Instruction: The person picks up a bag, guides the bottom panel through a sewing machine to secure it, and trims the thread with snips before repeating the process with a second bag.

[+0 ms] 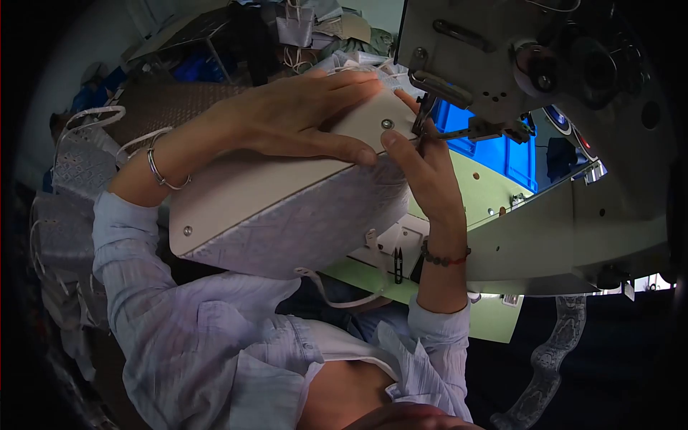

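A handbag (pixel 308 222) with patterned, pale lilac sides lies tilted in front of me, its smooth pale base (pixel 244 193) turned up. Metal studs show near the base's corners. My left hand (pixel 308 115) spans the base, thumb at the near edge and fingers over the far side. At the bag's right end, my right hand (pixel 426 168) grips the corner, its thumb by a stud (pixel 388 124) and its other fingers partly hidden. That end sits against the needle and presser area of a sewing machine (pixel 423 118); the stitching point is hidden.
The machine's grey body (pixel 545 244) fills the right side. Small black thread snips (pixel 398 265) lie on the pale green table (pixel 494 322). Behind the machine is a blue crate (pixel 459 129). More patterned bags (pixel 82 168) are piled at left. A strap (pixel 344 304) hangs below the handbag.
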`<state>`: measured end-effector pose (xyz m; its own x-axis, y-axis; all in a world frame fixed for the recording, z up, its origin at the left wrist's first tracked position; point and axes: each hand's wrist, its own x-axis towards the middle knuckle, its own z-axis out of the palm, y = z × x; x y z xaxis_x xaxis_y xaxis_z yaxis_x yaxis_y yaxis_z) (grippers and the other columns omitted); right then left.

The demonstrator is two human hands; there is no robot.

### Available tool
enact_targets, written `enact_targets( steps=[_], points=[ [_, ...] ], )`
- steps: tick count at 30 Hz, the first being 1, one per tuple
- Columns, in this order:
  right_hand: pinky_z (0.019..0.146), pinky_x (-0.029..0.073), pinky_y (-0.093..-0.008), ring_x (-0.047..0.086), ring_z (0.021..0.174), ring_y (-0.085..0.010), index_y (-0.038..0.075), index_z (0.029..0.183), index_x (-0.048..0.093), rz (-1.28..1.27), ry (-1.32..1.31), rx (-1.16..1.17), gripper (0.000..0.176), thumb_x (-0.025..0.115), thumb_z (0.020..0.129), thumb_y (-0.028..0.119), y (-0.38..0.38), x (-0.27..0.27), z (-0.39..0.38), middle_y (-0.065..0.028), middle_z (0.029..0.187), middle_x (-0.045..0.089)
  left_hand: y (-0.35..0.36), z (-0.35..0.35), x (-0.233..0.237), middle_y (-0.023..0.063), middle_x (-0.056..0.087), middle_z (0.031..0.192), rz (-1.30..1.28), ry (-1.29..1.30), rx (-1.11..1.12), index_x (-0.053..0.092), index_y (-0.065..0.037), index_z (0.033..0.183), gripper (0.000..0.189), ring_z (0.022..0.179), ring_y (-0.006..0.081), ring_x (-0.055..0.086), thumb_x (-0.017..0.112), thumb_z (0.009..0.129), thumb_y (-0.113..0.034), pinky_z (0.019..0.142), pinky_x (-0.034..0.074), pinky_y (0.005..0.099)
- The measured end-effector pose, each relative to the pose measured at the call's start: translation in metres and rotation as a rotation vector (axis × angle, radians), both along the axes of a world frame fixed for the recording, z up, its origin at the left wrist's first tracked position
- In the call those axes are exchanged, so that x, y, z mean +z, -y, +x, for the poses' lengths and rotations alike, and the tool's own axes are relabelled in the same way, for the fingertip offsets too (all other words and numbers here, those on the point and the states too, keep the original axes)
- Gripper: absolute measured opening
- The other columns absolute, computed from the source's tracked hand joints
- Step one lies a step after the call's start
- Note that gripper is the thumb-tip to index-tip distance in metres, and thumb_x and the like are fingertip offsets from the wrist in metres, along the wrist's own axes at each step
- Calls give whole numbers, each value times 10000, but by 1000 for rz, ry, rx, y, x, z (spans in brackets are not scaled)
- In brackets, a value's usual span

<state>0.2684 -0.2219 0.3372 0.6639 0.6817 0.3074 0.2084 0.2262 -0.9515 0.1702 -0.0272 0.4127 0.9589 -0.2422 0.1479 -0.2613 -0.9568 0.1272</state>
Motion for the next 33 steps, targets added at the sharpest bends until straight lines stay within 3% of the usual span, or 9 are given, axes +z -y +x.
enact_targets(
  steps=[5, 12, 15, 21, 24, 26, 29, 31, 33],
  points=[
    [987, 411, -304, 532, 1111, -165, -10, 1357, 472, 98, 11, 158, 595, 668, 868, 265, 1, 1, 5, -117, 1217, 585, 10, -26, 0, 205, 444, 1412, 81, 114, 72, 394, 4, 1438, 994, 1215, 380, 529, 592, 795, -727, 987, 452, 464],
    [1024, 388, -303, 494, 1180, -194, -21, 1450, 353, 165, -27, 164, 642, 604, 897, 186, 6, -10, -11, -128, 1291, 531, 32, -41, -6, 220, 445, 1399, 60, 153, 215, 434, 28, 1401, 936, 1183, 407, 554, 624, 811, -673, 978, 460, 454],
    [1082, 331, -333, 427, 1279, -246, -44, 1496, 233, 283, 119, -44, 692, 534, 920, 193, 2, -27, -48, -183, 1422, 412, 33, -43, -11, 282, 509, 1320, 65, 236, 203, 476, 93, 1326, 1032, 1103, 435, 602, 527, 790, -787, 966, 480, 461],
    [1155, 217, -372, 286, 1404, -300, -56, 1520, 140, 266, 465, -391, 705, 439, 954, 238, -4, -29, -80, -208, 1537, 251, 35, -60, -7, 217, 463, 1386, -63, 185, 249, 495, 52, 1354, 931, 1208, 382, 552, 704, 760, -634, 966, 479, 422],
    [1163, 199, -377, 263, 1420, -300, -53, 1522, 143, 278, 365, -351, 695, 421, 963, 252, -4, -31, -78, -200, 1549, 241, 14, -78, -39, 259, 439, 1417, -269, 367, 98, 476, 42, 1373, 1033, 1209, 395, 558, 757, 681, -671, 992, 464, 454],
    [1169, 187, -380, 247, 1431, -299, -51, 1524, 145, 287, 266, -314, 690, 409, 969, 262, -4, -32, -75, -195, 1556, 234, 20, -110, -68, 238, 249, 1553, -1110, 287, -91, 374, -11, 1465, 1211, 1346, 391, 430, 819, 571, -697, 1070, 393, 494],
    [1178, 168, -384, 223, 1448, -299, -47, 1526, 149, 292, 166, -292, 682, 391, 978, 276, -5, -33, -73, -187, 1568, 224, 59, -157, -130, 224, 108, 1595, -1548, 398, -387, 233, -46, 1529, 1355, 1427, 406, 281, 819, 524, -740, 1126, 307, 529],
    [1183, 156, -387, 207, 1458, -299, -45, 1528, 151, 285, 132, -301, 677, 379, 984, 286, -6, -32, -75, -182, 1575, 217, 82, -174, -146, 230, 111, 1592, -1576, 467, -377, 213, -53, 1536, 1354, 1440, 411, 249, 802, 540, -754, 1137, 291, 519],
    [1184, 152, -386, 202, 1461, -297, -41, 1531, 148, 274, 122, -317, 679, 379, 988, 296, -5, -34, -75, -178, 1579, 211, 95, -181, -150, 212, 220, 1547, -2039, 382, -174, 254, -69, 1522, 1160, 1390, 377, 329, 718, 662, -694, 1106, 336, 502]
  ],
)
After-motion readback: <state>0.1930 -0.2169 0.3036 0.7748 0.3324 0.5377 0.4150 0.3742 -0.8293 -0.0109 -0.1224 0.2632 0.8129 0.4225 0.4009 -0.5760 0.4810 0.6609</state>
